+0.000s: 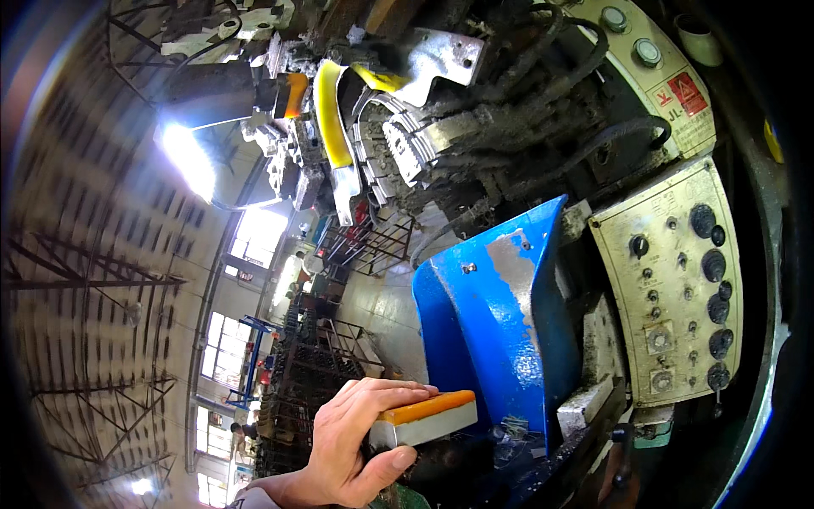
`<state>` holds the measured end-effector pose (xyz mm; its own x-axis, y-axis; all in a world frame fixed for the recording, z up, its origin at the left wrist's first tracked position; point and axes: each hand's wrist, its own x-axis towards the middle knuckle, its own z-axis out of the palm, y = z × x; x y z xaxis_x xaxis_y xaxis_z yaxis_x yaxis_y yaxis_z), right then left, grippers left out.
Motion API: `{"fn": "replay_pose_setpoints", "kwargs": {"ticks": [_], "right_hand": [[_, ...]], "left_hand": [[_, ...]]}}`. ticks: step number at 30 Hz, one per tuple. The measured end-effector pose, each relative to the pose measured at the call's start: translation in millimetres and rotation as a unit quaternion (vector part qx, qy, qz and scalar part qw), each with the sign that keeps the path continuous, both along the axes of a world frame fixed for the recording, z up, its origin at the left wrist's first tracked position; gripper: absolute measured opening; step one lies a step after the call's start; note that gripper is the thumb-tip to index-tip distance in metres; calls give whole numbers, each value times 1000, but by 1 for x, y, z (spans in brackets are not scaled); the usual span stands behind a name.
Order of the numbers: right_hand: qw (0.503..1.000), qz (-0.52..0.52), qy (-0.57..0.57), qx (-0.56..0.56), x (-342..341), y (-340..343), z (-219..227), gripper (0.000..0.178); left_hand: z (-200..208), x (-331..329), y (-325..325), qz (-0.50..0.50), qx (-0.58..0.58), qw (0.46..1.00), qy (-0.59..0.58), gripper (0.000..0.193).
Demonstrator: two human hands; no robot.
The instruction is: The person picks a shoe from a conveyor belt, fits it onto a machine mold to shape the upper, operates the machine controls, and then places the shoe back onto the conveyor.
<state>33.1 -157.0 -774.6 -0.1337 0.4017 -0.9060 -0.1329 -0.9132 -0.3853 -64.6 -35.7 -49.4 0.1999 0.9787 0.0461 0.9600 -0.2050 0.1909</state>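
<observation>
My left hand [356, 437] comes in from the lower left. It is closed around a rectangular block [428, 417] with an orange top and a pale grey side, its fingers over the top and its thumb below. I cannot make out whether the block is loose or fixed to the machine. Right beside it stands a blue sheet-metal chute [483, 318] with worn, flaking paint. Small shiny metal bits [513, 428] lie at the chute's lower end. My right hand does not show.
A pale control panel [670, 288] with black knobs and switches stands on the right. Above are dark, greasy hoses [551, 127] and curved yellow metal strips [331, 114]. A bright lamp [188, 159] shines at upper left. A dark lever [621, 441] rises at lower right.
</observation>
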Motion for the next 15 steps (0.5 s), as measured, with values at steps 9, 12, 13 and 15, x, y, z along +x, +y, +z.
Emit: {"fn": "replay_pose_setpoints", "kwargs": {"ticks": [9, 12, 13, 15], "right_hand": [[1000, -11, -5, 2, 3, -11, 0, 44], [1000, -7, -7, 1, 3, -9, 6, 44], [1000, -7, -8, 0, 4, -9, 9, 44], [1000, -9, -5, 1, 3, -7, 11, 45]], "left_hand": [[3, -11, 5, -48, -3, 999, -3, 51], [2, -14, 6, -57, 3, 998, 2, 53], [2, -14, 8, -64, 4, 998, 2, 53], [4, -10, 9, -62, -1, 998, 15, 53]]}}
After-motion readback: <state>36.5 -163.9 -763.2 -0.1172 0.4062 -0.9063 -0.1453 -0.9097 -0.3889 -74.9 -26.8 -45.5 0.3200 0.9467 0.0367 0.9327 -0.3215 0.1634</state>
